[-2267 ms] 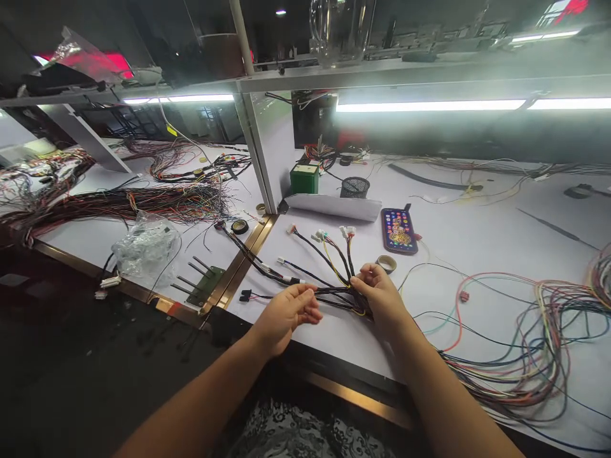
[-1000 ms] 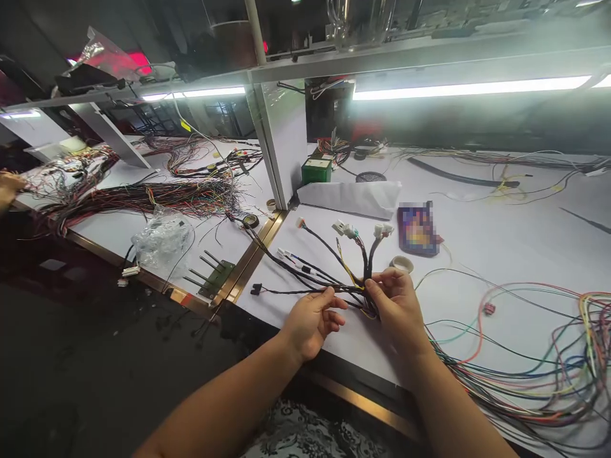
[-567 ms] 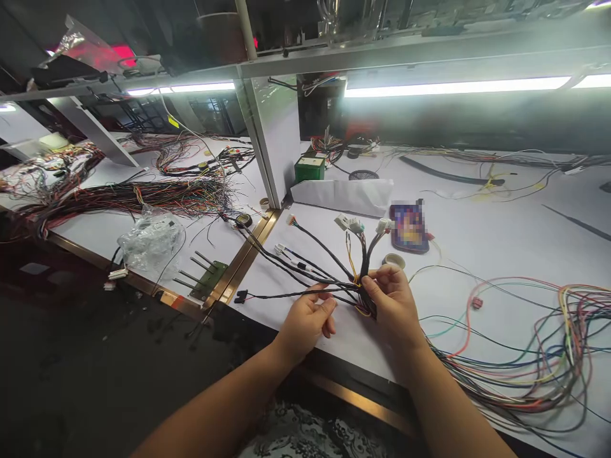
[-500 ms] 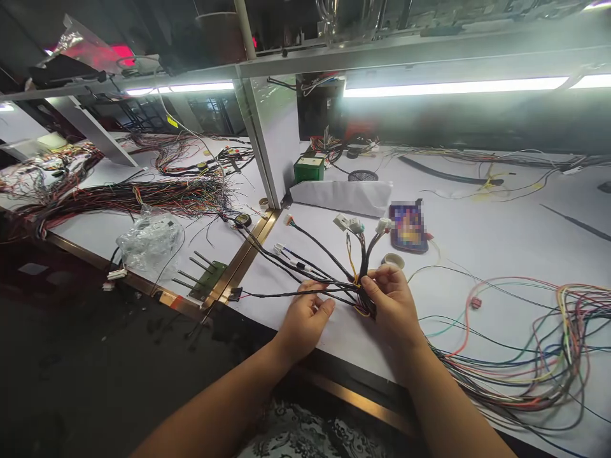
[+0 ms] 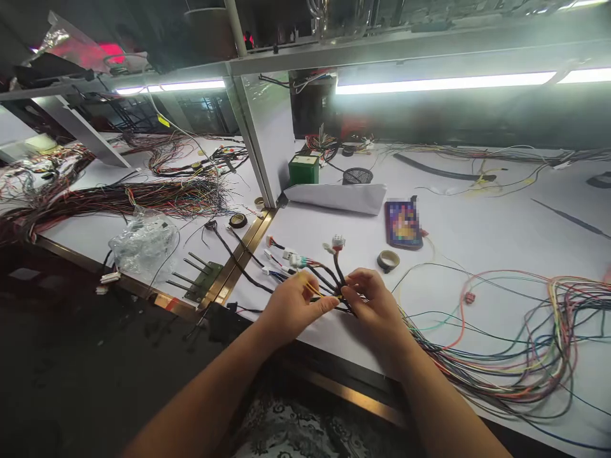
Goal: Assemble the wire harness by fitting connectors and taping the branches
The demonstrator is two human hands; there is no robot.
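Wire harness (image 5: 329, 275) at near edge of white bench (image 5: 477, 235), pinched at branch junction between left hand (image 5: 289, 308) and right hand (image 5: 375, 305), both closed on black strands. Light, limp, tangle-prone; likely best gripped at bundled trunk, not white connectors (image 5: 338, 242)

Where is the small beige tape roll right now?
Head view: the small beige tape roll lies flat on the white bench, right of centre, just below the dark phone and beyond the right hand gripping the black wire harness.
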